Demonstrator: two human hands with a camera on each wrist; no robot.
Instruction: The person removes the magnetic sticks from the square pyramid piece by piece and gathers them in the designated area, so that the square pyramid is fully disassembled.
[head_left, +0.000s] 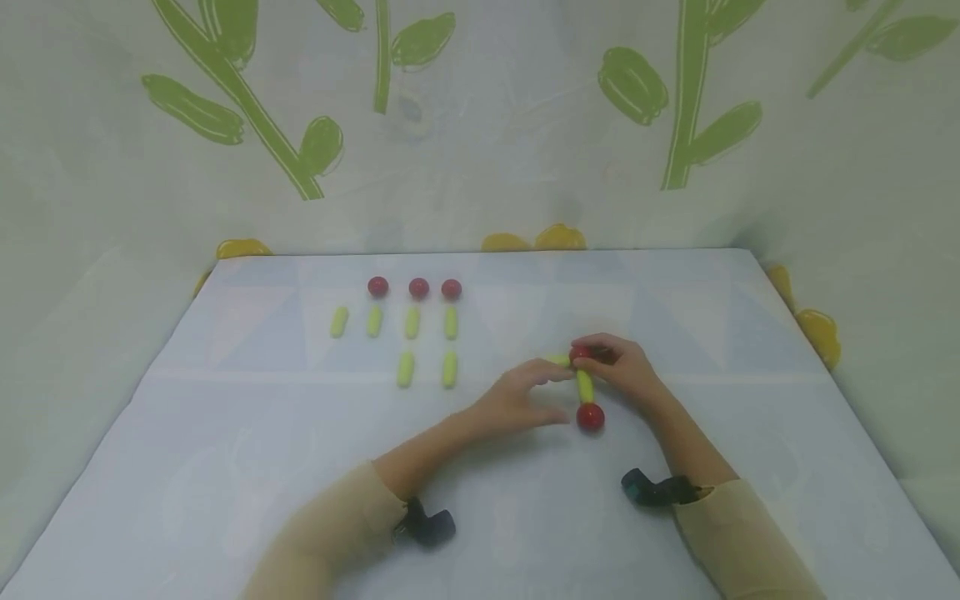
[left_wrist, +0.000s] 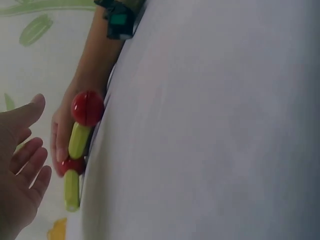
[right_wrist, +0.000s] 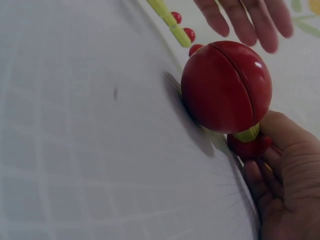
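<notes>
My right hand [head_left: 618,364] pinches a red ball [head_left: 580,357] between thumb and fingers. From that ball a yellow-green rod [head_left: 586,387] runs toward me to a second, nearer red ball [head_left: 591,417]. Another yellow-green rod [left_wrist: 72,191] sticks out from the pinched ball on the far side from the near one, in the left wrist view. My left hand [head_left: 521,398] hovers just left of the joined pieces, thumb and fingers apart, nothing between them. In the right wrist view the near red ball [right_wrist: 227,87] looms large, a seam around it.
On the white table [head_left: 300,467], left of the hands, lie several loose yellow-green rods [head_left: 412,322] in two rows. Behind them sit three red balls [head_left: 418,288]. A pale curtain [head_left: 510,150] with green leaf prints closes off the back. Both wrists wear black cameras [head_left: 427,527].
</notes>
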